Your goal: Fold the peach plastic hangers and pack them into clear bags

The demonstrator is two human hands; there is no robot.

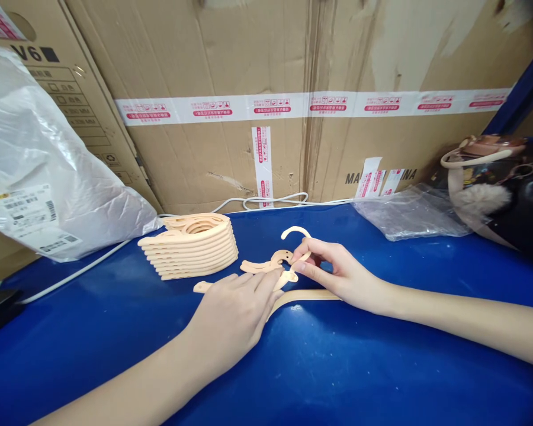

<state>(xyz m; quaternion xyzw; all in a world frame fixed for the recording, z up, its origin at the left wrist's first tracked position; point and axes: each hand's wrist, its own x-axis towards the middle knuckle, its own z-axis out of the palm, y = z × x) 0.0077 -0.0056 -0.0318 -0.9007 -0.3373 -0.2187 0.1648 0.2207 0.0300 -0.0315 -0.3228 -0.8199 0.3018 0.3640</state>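
A beige plastic folding hanger (288,278) lies partly under my left hand (235,305), whose fingers are together over its arm, hiding much of it. One end of that arm sticks out to the left of the knuckles. My right hand (333,269) pinches the stem of the hanger hook (298,229) between thumb and fingertips; its curved tip rises above the hand. Behind the fingers is another beige hanger piece (255,267) with a rounded, holed end. A curved beige arm (302,294) rests on the table below both hands.
A neat stack of beige folded hangers (190,251) stands left of the hands on the blue table (337,367). Around it are a white plastic parcel bag (57,160), a white cable (80,269), a clear plastic bag (413,213), a black bag (524,207) and taped cardboard boxes (231,59).
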